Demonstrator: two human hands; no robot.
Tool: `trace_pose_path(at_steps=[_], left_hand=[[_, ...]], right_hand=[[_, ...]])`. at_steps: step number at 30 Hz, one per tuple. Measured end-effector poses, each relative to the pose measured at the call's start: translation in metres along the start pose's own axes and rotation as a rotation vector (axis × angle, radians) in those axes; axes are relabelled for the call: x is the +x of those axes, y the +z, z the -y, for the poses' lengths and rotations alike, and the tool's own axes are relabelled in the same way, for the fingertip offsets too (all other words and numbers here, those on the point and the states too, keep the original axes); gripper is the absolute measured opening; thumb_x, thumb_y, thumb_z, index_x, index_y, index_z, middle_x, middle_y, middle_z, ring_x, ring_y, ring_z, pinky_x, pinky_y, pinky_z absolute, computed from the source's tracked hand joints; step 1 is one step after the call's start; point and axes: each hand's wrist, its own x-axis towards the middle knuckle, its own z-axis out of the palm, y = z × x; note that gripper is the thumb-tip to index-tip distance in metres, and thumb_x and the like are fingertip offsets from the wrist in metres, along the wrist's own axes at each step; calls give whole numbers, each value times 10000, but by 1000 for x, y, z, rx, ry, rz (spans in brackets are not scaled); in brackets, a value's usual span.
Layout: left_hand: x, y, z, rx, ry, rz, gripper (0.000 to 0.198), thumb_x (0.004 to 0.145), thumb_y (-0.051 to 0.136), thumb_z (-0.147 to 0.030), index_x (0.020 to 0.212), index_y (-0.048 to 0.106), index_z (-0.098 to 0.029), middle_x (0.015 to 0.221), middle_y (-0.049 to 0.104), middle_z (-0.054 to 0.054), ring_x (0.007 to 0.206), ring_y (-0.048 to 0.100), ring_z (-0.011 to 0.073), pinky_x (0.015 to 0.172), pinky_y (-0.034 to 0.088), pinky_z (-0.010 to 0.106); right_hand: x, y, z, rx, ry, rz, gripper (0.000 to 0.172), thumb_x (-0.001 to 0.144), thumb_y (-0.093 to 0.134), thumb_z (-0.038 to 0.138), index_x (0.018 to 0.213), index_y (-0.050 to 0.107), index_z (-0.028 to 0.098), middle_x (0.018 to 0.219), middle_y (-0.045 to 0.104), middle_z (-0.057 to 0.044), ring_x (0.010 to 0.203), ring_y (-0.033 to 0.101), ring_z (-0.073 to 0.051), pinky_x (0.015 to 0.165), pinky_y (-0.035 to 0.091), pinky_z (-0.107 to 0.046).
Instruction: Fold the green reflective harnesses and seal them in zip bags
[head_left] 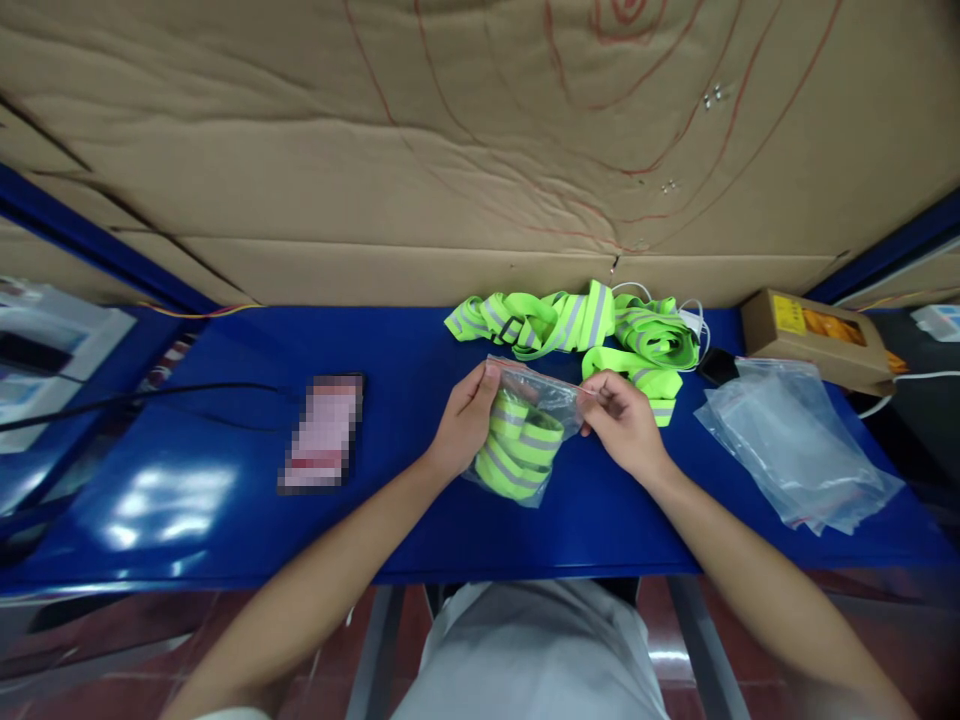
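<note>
Red-marked cardboard wall [270,170], glossy blue tabletop [405,370], reddish tiled floor [334,650]

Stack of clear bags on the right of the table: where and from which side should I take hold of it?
The stack of clear bags is probably best pinched at its left edge, coming in from the left, the side where the right hand is. It lies flat on the blue table, loosely fanned, so staggered edges should catch more easily than the middle.
</note>
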Motion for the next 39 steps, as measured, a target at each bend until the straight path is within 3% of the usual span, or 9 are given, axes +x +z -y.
trace_pose_path(at_steps=[7, 13, 24, 31, 39], left_hand=[[-3, 2, -2, 30, 14, 19, 438, 978, 542, -558, 1086, 755, -190, 1039, 772, 69, 942, 705, 205, 869, 536, 288], [-4, 0, -2, 25, 11, 116, 398, 835, 783, -436, 1150, 740, -197, 1082, 770, 71, 963, 703, 225, 848, 544, 299], [-8, 4, -9, 116, 29, 191, 380, 885, 729, -412, 1186, 724, -181, 1013, 784, 77, 931, 723, 233, 853, 546, 316], [-10, 3, -7, 121, -18, 264, 414, 883, 728, -410, 1234, 707, -192, 1025, 785, 74, 905, 722, 224, 800, 547, 293], [-10, 5, -6, 97, -56, 318, 409, 869, 743, -393, 1233, 714, -210, 1028, 794, 66, 907, 737, 230, 805, 557, 304]], right_hand=[[-1, 1, 2, 47, 48, 56, 219, 888, 677, 426, 852, 594, 227, 701, 591, 20, 546, 545, -131, 520, 481, -277], [-1, 2, -1, -50, 42, -2, 201, 889, 665, 391, 807, 584, 226, 657, 536, 29, 531, 486, -126, 502, 400, -268], [-1, 1, 1, -133, -5, 26, 150, 859, 646, 308, 768, 574, 213, 648, 519, 31, 571, 456, -123, 537, 356, -254], [0, 0, 1, -65, 36, 142, 132, 843, 669, 306, 798, 583, 217, 668, 539, 37, 575, 470, -118, 545, 357, -250], [2, 1, -1, -39, 83, 190, 128, 817, 673, 307, 779, 595, 212, 655, 540, 42, 569, 472, -115, 546, 365, -251]])
